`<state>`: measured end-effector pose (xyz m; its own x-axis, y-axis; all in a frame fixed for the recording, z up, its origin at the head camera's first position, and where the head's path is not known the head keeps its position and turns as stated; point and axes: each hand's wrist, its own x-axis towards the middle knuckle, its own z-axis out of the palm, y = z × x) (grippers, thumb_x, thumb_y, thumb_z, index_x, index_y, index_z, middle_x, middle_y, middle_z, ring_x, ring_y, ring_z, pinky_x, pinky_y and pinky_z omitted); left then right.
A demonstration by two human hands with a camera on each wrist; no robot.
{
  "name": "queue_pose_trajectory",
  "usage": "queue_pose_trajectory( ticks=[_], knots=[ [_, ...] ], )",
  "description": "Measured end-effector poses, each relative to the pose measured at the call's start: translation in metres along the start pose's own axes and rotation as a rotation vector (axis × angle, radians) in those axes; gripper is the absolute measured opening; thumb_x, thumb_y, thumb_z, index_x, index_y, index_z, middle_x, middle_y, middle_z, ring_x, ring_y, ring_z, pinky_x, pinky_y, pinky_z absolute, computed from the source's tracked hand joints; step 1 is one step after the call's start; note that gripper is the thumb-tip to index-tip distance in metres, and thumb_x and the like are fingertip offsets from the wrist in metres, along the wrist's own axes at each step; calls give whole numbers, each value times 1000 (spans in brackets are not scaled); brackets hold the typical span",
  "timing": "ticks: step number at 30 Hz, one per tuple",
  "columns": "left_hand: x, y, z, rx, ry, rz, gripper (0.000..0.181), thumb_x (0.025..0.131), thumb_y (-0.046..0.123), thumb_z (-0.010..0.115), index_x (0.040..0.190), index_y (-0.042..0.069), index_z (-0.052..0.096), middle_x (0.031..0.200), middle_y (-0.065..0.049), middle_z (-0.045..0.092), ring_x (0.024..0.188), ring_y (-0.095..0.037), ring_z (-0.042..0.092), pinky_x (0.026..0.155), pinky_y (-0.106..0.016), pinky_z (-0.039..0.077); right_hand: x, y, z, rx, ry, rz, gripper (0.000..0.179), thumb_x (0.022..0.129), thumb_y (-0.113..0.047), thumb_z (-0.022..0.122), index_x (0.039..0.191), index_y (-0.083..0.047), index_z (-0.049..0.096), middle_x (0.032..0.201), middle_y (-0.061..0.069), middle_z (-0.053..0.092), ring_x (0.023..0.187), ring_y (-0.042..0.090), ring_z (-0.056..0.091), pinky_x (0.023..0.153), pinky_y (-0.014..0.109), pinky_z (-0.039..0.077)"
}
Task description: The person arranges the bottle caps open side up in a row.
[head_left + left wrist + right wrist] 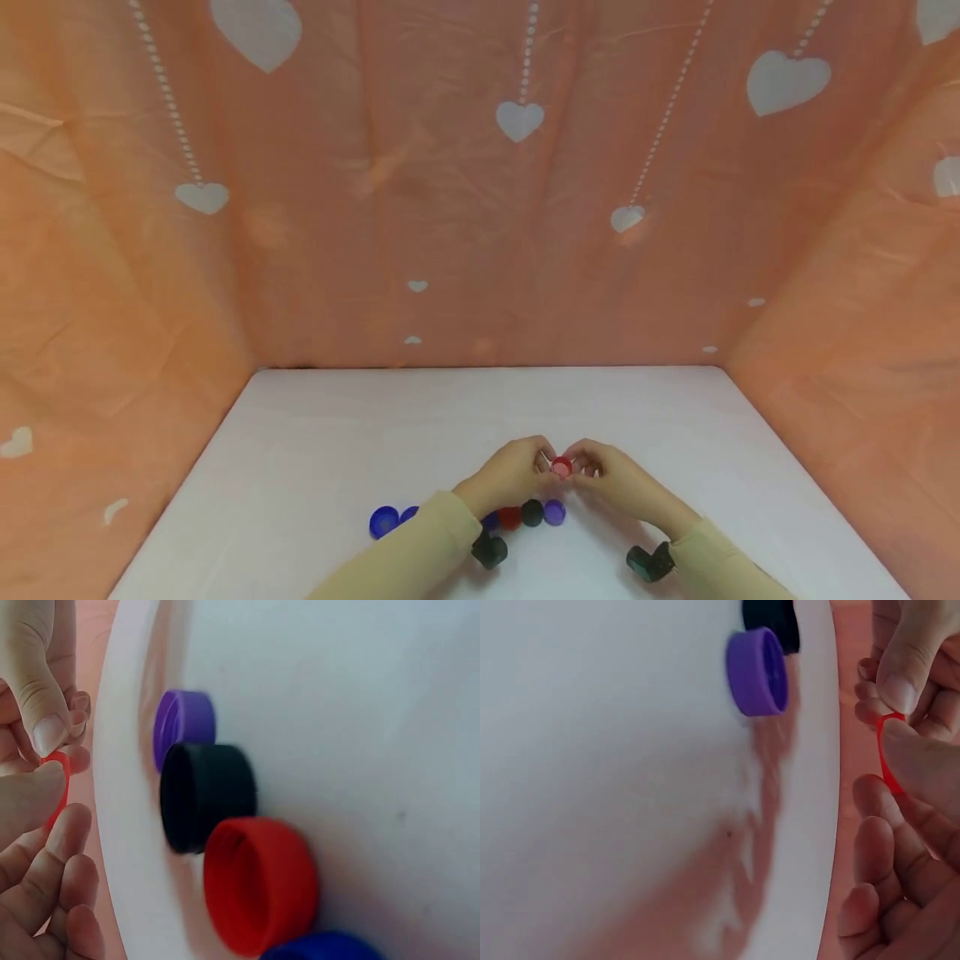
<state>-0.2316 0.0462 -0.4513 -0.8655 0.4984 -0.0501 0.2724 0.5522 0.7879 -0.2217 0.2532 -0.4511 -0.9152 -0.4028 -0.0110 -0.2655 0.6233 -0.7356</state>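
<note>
Above the white table, my two hands meet at a small red bottle cap (562,467). My left hand (512,468) pinches it from the left between thumb and fingers. From the other side, the thumb and fingers of my right hand (621,482) pinch it too. Both wrist views show the cap edge-on as a thin red rim (889,754), mostly covered by the thumbs. Just nearer than the hands stands a row of caps: a purple cap (196,720), a black cap (225,795), another red cap (289,885) and a blue cap (326,949).
Further left along the row lie blue caps (384,522), partly hidden by my left sleeve (420,546). Dark wrist cameras (490,550) hang below both wrists. An orange curtain with pale hearts (480,250) encloses the white table (337,433) at the back and sides.
</note>
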Motion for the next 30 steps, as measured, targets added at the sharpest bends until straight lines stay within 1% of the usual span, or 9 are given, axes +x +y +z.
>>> queue_pose_trajectory(
  ticks=[4,8,11,14,17,20,24,27,30],
  knots=[
    [-3,4,6,45,-18,6,27,83,26,77,101,10,63,74,9,59,64,-7,54,62,-25,45,-6,7,1,-12,-20,-10,21,88,-26,72,106,-17,66,85,-7,61,79,14,54,68,27,45],
    [-4,6,8,100,-15,11,29,82,27,78,100,10,64,76,9,59,66,-5,54,65,-25,46,-9,12,2,39,-61,-11,26,86,-27,74,107,-14,65,88,-5,62,82,14,57,71,27,46],
    [-3,5,9,127,-7,24,28,81,27,78,100,10,65,75,10,59,66,-4,53,64,-23,45,-9,14,3,70,-83,-9,30,84,-27,76,107,-12,64,89,-4,63,83,15,58,73,27,47],
    [-1,3,13,160,-1,35,26,81,29,78,97,12,66,73,11,58,66,-4,52,63,-23,44,-9,16,4,54,-88,-16,29,84,-25,76,106,-13,64,88,-4,62,82,13,58,72,26,47],
    [-1,1,17,208,-18,33,27,80,33,78,97,16,66,73,12,57,69,-4,51,65,-24,43,-11,19,5,25,-91,-12,28,84,-27,76,106,-15,64,88,-6,62,81,11,57,71,27,46],
    [-2,0,20,268,-51,40,32,79,38,79,100,18,67,78,12,58,76,-6,52,71,-26,43,-14,22,7,11,-95,-1,27,84,-27,76,105,-16,64,89,-7,63,82,10,57,72,26,46],
    [-3,0,22,333,-77,59,42,74,41,82,107,20,68,85,10,58,83,-8,52,75,-27,43,-17,24,8,-5,-93,26,27,82,-25,77,105,-18,64,86,-6,59,79,13,54,68,27,44],
    [-5,0,24,360,-82,65,47,70,41,84,108,20,68,86,10,55,83,-8,49,74,-26,41,-19,25,8,-18,-92,36,27,81,-25,78,104,-19,64,85,-4,56,77,15,50,65,28,41],
    [-6,0,27,380,-79,74,46,68,38,86,106,20,68,84,10,52,81,-7,47,73,-25,40,-21,25,9,-13,-105,34,27,81,-25,78,104,-18,64,86,-2,55,79,17,48,66,28,40]
  ],
)
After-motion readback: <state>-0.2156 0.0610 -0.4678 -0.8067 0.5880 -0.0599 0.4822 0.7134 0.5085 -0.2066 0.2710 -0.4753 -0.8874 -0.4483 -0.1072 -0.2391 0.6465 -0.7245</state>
